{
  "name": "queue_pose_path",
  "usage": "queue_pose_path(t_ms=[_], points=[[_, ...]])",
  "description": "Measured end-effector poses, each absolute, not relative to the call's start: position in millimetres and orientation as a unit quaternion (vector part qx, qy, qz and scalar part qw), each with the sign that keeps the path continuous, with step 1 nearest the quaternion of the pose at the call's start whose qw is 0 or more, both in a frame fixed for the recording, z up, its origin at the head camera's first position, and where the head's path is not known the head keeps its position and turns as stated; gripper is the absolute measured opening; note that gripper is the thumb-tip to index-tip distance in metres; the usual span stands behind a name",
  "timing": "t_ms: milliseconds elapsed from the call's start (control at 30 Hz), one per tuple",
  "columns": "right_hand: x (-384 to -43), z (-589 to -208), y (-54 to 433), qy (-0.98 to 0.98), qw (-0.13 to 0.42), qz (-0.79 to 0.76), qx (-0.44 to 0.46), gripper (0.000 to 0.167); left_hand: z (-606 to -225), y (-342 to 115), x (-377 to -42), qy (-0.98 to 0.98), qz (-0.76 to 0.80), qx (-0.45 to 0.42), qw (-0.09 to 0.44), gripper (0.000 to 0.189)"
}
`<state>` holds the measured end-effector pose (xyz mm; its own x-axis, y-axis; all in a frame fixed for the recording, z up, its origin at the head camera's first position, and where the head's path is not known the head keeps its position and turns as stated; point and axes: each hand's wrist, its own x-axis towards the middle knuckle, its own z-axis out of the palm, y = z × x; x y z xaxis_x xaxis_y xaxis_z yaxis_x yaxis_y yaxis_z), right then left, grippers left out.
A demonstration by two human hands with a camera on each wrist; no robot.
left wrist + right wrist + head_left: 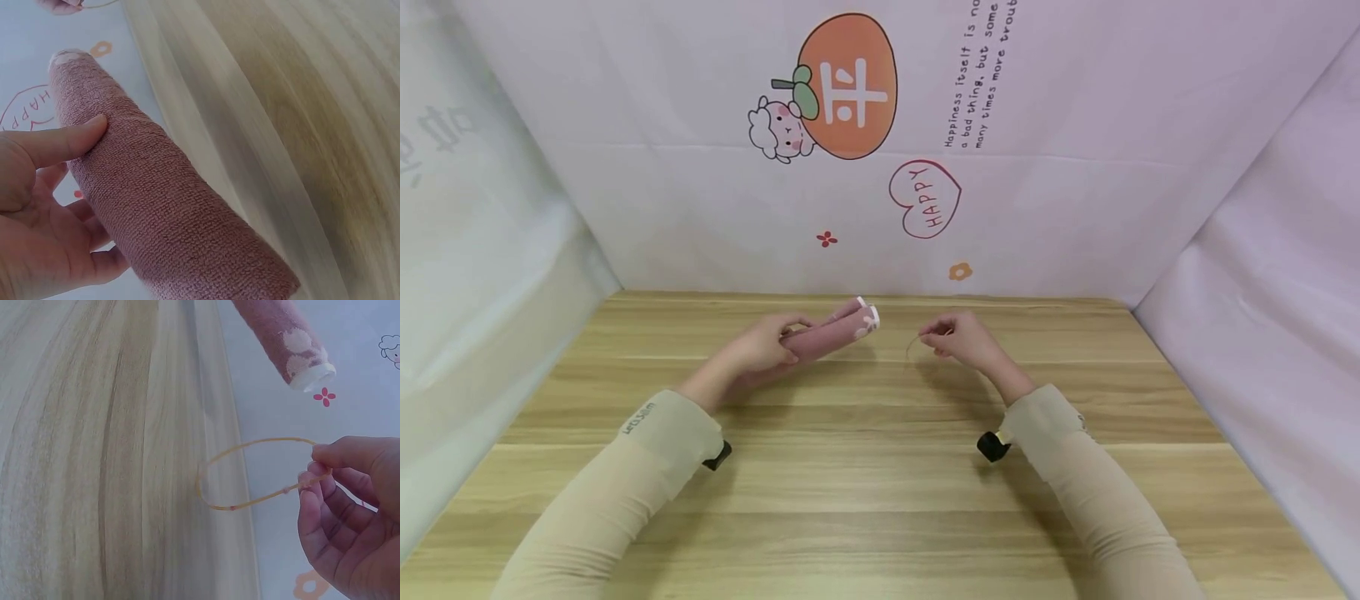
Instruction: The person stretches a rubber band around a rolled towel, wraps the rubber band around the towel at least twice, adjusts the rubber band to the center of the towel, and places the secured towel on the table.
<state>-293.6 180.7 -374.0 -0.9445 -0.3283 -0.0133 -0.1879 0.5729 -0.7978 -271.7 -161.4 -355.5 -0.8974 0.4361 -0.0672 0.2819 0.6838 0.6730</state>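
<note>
A dusty-pink terry towel [823,340], rolled into a tube with a white edge at its far end, is gripped by my left hand [765,343]. In the left wrist view the thumb lies across the towel [156,200] and the fingers curl beneath it. My right hand [961,340] is a short way to the right of the towel's white end. Between its thumb and fingertips it pinches a thin yellowish rubber band [250,503]. The band hangs as an open loop, apart from the towel, in the right wrist view.
Both hands are above a wood-grain table [850,483]. A white printed cloth [700,208] stands behind it as a back wall, with more white cloth [1262,292] at the sides. Small black devices [992,447] sit at the wrists beneath the sleeves.
</note>
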Motion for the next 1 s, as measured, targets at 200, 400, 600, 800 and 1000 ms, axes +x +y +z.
queue_pose_path(t_ms=[200,400,600,800,1000], points=[[-293.0,-373.1,179.0,0.883,0.063,-0.443,-0.141,0.023,-357.1,-152.8,-269.2,0.910,0.337,0.222,0.100,0.053],[-295.3,-374.6,173.9,0.893,0.024,-0.432,-0.126,0.019,-355.1,-149.0,-266.0,0.900,0.347,0.238,0.113,0.051],[-298.7,-376.5,168.4,0.893,-0.002,-0.435,-0.115,0.017,-355.0,-148.5,-264.4,0.892,0.358,0.239,0.136,0.053],[-301.0,-376.6,163.4,0.888,-0.009,-0.447,-0.108,0.019,-356.7,-147.2,-265.6,0.888,0.358,0.253,0.140,0.054],[-304.5,-373.2,156.8,0.888,-0.033,-0.445,-0.110,0.018,-356.2,-141.9,-267.3,0.890,0.350,0.255,0.141,0.054]])
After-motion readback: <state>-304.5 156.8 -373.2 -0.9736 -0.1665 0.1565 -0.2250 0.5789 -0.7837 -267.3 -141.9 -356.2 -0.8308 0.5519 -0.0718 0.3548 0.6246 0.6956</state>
